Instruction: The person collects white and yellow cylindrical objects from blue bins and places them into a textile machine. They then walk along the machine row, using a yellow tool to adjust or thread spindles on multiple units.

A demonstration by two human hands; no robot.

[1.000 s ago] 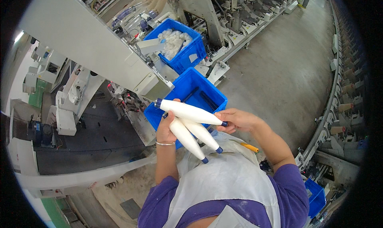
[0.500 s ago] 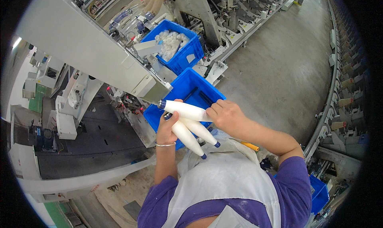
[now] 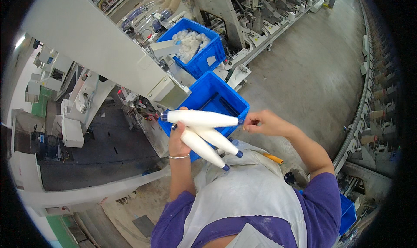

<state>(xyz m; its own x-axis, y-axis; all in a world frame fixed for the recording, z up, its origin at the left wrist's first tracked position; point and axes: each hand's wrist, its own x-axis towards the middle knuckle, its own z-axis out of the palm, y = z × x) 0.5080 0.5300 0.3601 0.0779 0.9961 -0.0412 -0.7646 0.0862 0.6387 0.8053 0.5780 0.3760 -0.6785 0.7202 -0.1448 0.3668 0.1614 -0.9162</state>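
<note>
My left hand (image 3: 177, 139) is closed around the thick ends of three yarn bobbins, fanned out in front of my apron. Each is wound with white yarn on a dark blue tube. The top bobbin (image 3: 202, 118) lies nearly level, its narrow tip toward my right hand. Below it, the middle bobbin (image 3: 213, 137) and the lowest bobbin (image 3: 202, 148) slant down to the right. My right hand (image 3: 267, 123) is just beyond the top bobbin's tip, thumb and fingers pinched together. Whatever they hold is too small to make out.
Under the bobbins stands a blue bin (image 3: 217, 81) with dark strips inside. Behind it, another blue crate (image 3: 195, 68) holds white yarn waste. A white machine housing (image 3: 100, 48) slopes in from the left. Spinning machinery (image 3: 378, 113) lines the aisle's right side.
My right hand has moved off the top bobbin's body to the right, past its tip, which now shows. The left hand still holds the bobbins, shifted slightly left.
</note>
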